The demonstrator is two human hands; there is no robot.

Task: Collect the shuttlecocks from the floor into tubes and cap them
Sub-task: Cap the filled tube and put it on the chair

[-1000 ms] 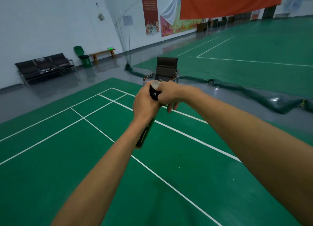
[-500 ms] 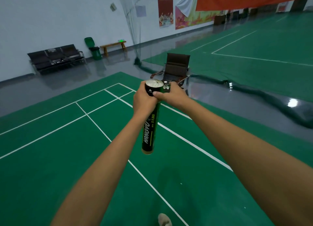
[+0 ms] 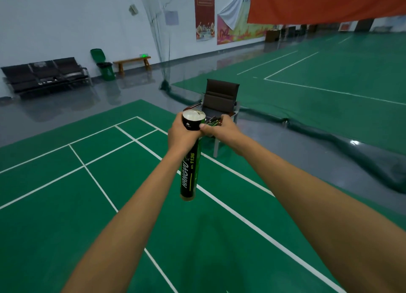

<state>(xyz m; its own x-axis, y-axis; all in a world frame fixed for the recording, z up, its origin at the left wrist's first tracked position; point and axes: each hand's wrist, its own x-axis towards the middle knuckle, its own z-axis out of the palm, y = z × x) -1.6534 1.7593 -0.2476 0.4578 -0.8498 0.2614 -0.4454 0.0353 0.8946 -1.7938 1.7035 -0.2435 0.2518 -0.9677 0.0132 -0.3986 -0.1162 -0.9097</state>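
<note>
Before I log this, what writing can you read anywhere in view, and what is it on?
"HANGYU": down the side of the tube held in the left hand.
"HY-11", last two digits blurred: same tube, beside the brand.
The small white logo on the tube's top band: unreadable.
Text on the red wall banner: too small to read.

Black tube (image 3: 189, 171) with green lettering; green floor (image 3: 66, 204), white lines.
</note>
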